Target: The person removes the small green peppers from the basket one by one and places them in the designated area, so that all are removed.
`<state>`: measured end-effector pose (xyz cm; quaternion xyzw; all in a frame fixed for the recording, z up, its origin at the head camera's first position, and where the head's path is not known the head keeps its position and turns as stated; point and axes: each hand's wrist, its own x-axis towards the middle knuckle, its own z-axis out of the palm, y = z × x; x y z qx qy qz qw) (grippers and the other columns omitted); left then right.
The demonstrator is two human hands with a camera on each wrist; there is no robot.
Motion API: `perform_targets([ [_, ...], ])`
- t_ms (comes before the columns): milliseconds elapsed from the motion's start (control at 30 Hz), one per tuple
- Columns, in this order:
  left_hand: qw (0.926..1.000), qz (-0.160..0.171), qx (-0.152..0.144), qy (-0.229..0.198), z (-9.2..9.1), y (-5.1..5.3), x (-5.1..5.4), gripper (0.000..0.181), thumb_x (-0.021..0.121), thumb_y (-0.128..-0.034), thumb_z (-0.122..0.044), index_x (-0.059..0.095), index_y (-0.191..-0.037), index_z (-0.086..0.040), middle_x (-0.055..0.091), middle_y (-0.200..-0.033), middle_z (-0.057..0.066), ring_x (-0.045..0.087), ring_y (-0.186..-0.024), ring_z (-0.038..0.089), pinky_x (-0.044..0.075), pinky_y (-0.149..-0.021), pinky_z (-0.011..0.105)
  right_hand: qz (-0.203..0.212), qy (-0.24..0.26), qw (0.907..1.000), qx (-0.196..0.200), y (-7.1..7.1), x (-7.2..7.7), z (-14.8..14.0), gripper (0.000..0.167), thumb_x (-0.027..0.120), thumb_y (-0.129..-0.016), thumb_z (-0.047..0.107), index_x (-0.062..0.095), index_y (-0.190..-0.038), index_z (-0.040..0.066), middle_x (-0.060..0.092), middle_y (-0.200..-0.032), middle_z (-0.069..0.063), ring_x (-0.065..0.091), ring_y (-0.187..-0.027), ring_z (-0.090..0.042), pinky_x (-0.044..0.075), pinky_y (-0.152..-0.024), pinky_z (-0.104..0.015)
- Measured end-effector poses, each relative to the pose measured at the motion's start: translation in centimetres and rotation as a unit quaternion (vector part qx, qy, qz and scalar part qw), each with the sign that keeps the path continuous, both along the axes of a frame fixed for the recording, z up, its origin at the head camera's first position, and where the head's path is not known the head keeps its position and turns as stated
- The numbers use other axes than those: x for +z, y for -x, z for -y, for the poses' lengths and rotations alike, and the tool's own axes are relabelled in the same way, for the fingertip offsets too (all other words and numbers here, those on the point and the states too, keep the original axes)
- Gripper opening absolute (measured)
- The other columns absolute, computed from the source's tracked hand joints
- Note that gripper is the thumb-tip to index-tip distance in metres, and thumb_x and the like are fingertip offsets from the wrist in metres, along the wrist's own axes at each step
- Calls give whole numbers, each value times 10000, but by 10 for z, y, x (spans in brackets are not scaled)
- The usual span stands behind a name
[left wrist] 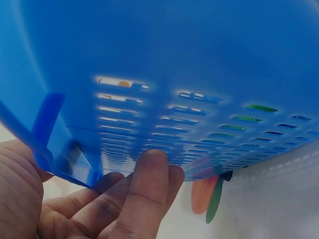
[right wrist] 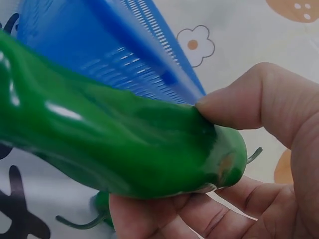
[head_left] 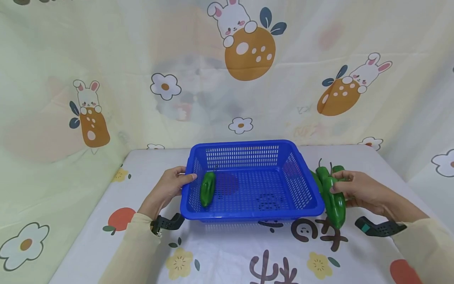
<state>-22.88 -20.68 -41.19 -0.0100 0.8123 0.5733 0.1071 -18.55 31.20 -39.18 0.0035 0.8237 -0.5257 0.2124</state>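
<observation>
I saw the left hand (head_left: pixel 169 186) pinch a basket's rim (head_left: pixel 253 215), seemingly steadying it, and the right hand (head_left: pixel 367 192) grip a pepper (head_left: pixel 335 207).

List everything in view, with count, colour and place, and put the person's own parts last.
basket: one, blue, on the table
pepper in the basket: one, green, at the left end
held pepper: one, green, in the right hand, just right of the basket
other peppers: at least two, green, behind the held one; partly hidden, so the exact count is unclear
table cover: one, whitish with printed fruit, flowers and dark lettering, under the basket
backdrop: number of sheets unclear, cream with printed rabbits and flowers, around the table
wrist devices: two, mostly black, one at each wrist
sleeves: two, cream, one on each arm
left hand: one, bare, gripping the basket's left rim
right hand: one, bare, gripping the held pepper
</observation>
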Motion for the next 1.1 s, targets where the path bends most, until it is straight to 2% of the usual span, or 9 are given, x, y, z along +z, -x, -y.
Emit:
perform_targets([
  [400,10000,-9,-35,-9,0,0,0,500,659,-1037,-257,532,-1419,40,669,-1312,266,718,-1128,397,593,-953,517,304,48,9995,-64,-8,-28,-6,654,573,-972,132,254,-1471,-144,666,-1100,-146,714,-906,-265,648,-835,-460],
  [633,10000,3,-36,-23,0,-1,1,492,658,-1039,-252,534,-1415,40,676,-1303,264,722,-1122,394,594,-955,515,380,-161,9991,-67,-11,-34,-3,644,597,-961,137,284,-1449,-144,692,-1043,-109,717,-893,-253,651,-802,-435],
  [1100,9999,2,-65,-79,0,0,0,498,655,-1039,-243,525,-1421,49,674,-1303,270,726,-1114,390,599,-950,501,466,-614,9969,-181,-12,-46,0,663,655,-945,150,330,-1442,-145,665,-1108,-161,688,-876,-239,644,-802,-434],
])
